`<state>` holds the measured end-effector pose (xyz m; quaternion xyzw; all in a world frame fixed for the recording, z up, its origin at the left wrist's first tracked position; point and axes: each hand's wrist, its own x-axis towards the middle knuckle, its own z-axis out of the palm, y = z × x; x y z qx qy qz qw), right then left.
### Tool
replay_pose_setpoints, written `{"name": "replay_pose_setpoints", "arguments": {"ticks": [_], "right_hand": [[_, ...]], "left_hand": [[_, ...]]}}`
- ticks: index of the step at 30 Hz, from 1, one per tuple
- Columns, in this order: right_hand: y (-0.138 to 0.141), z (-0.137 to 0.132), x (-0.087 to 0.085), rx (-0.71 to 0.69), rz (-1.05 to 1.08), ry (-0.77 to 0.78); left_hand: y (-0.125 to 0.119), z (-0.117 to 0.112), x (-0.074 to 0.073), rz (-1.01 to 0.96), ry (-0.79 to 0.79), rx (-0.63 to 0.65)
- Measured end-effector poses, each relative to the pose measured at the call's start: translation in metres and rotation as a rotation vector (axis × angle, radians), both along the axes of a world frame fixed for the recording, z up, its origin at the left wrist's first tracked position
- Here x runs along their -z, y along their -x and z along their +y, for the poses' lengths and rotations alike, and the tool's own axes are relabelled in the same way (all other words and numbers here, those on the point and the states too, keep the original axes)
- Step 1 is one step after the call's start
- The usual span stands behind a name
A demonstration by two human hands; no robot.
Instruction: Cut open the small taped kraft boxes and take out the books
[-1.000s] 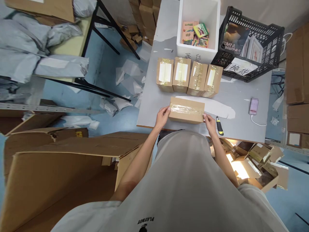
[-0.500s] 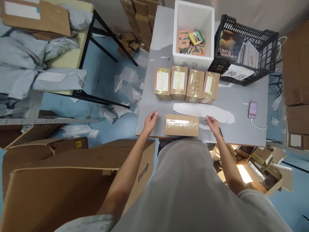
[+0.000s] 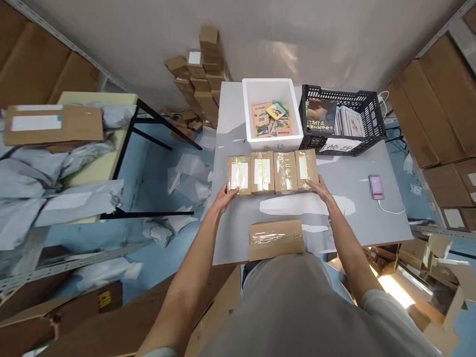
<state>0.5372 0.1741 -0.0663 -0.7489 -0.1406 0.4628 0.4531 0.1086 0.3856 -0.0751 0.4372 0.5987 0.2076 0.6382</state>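
Note:
Several small taped cardboard boxes stand side by side in a row on the grey table. My left hand [image 3: 225,197] grips the near left corner of the leftmost box [image 3: 239,176], its thumb on the front. At the other end, my right hand [image 3: 320,189] holds the near right corner of the rightmost box [image 3: 307,170], thumb on top. Between these two end boxes are the other boxes, pressed close together, with pale labels under clear tape. Nearer my body lies a longer taped cardboard box [image 3: 276,239], touched by neither hand.
Behind the row are a white foam box [image 3: 248,111] of small colourful packs and a black crate [image 3: 376,116] of books. A phone [image 3: 376,187] with a cable lies on the table's [image 3: 375,225] right. Cardboard stacks [image 3: 211,94] and a shelf of grey parcels [image 3: 80,206] are leftward.
Both hands have moved forward from beside the longer box to the ends of the row and taken hold there. The row's boxes now sit closer together. My view has tilted up.

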Motion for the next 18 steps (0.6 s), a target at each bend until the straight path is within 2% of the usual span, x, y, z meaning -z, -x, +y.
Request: {"name": "replay_pose_setpoints", "arguments": {"ticks": [4,7,14,18], "right_hand": [[0.0,-0.008,0.001,0.008,-0.014,-0.027],[-0.014,-0.022,-0.003,0.032,-0.048,-0.034],[-0.081,-0.051,-0.018,0.08,-0.085,0.006],[-0.096,-0.062,-0.017,0.05,-0.106,0.061]], "left_hand": [[0.001,-0.004,0.008,0.0,-0.01,-0.01],[-0.012,-0.015,0.01,-0.007,-0.029,0.018],[-0.082,-0.039,0.012,-0.086,-0.109,0.111],[-0.108,-0.047,0.01,-0.082,-0.126,0.126]]}}
